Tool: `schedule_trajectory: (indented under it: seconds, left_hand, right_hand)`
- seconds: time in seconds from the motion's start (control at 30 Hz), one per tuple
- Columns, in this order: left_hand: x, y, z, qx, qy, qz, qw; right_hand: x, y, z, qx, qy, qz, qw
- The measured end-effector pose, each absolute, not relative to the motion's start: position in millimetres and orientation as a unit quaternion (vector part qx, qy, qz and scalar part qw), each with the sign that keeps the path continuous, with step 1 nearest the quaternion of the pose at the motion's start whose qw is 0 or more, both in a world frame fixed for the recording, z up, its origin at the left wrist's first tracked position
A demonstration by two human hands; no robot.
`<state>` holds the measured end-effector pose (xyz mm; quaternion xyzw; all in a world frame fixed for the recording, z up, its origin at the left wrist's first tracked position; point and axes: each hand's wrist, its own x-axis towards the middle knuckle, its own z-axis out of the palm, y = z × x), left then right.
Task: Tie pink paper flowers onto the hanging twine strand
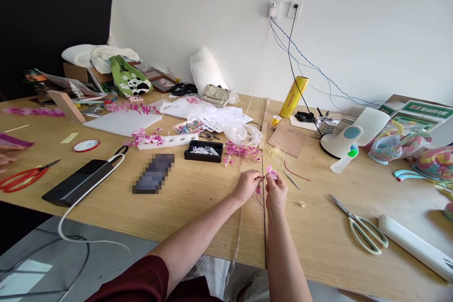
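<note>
My right hand pinches a small pink artificial flower between thumb and fingers, held over the dark seam in the table. Close beside it, my left hand has thumb and fingertips pressed together near the flower's lower end; what lies in that pinch is too small to tell. A bunch of pink flowers rests just beyond the left hand. More pink petals and thin strands show under my hands. A twisted cord runs over the table's front edge below my left forearm.
Open-handled scissors and a white bar-shaped case lie to the right. A black tray, a blurred phone and a black power strip are left. Red scissors lie near another person's hand.
</note>
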<state>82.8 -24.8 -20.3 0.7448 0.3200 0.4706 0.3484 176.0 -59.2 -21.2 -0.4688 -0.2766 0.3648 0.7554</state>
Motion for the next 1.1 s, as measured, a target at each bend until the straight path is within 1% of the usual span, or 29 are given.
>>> schedule_trajectory:
  seconds: [0.17, 0.3, 0.4, 0.5, 0.6, 0.67, 0.73, 0.77, 0.8, 0.87, 0.97, 1.1]
  left_hand:
    - [77.6, -16.7, -6.4, 0.7, 0.338, 0.415, 0.473]
    - [74.9, -10.0, 1.2, 0.682, 0.348, 0.392, 0.509]
    - [71.3, -10.3, -3.2, 0.66, 0.359, 0.372, 0.545]
    - [58.9, -13.8, -10.4, 0.655, 0.362, 0.313, 0.584]
    - [36.5, -14.9, -7.5, 0.675, 0.332, 0.251, 0.609]
    - [22.9, -13.3, 2.2, 0.685, 0.33, 0.283, 0.585]
    - [17.7, -12.2, 14.6, 0.683, 0.33, 0.365, 0.54]
    - [19.5, -12.4, 20.3, 0.67, 0.323, 0.398, 0.537]
    - [24.1, -13.3, 24.8, 0.654, 0.305, 0.42, 0.551]
    - [39.7, -16.2, 29.5, 0.632, 0.269, 0.421, 0.593]
    - [66.2, -20.0, 27.2, 0.576, 0.249, 0.376, 0.682]
    - [82.1, -18.4, 20.5, 0.556, 0.241, 0.373, 0.703]
  right_hand:
    - [183.1, -50.6, -7.2, -0.453, -0.317, 0.379, 0.742]
    - [187.8, -39.9, 0.7, -0.422, -0.336, 0.404, 0.739]
    - [193.2, -35.2, -2.0, -0.4, -0.334, 0.433, 0.735]
    - [201.3, -35.2, -8.4, -0.378, -0.318, 0.46, 0.737]
    - [208.4, -37.8, -12.3, -0.359, -0.314, 0.473, 0.741]
    - [209.9, -39.4, -12.3, -0.347, -0.314, 0.483, 0.74]
    - [208.4, -40.8, -10.5, -0.336, -0.32, 0.495, 0.735]
    - [206.8, -41.6, -9.3, -0.331, -0.324, 0.498, 0.733]
    - [205.0, -42.3, -7.9, -0.328, -0.329, 0.499, 0.731]
    - [201.8, -44.0, -5.4, -0.327, -0.335, 0.498, 0.73]
    - [199.9, -46.5, -3.2, -0.338, -0.336, 0.495, 0.727]
    - [202.3, -47.3, -4.0, -0.349, -0.333, 0.501, 0.719]
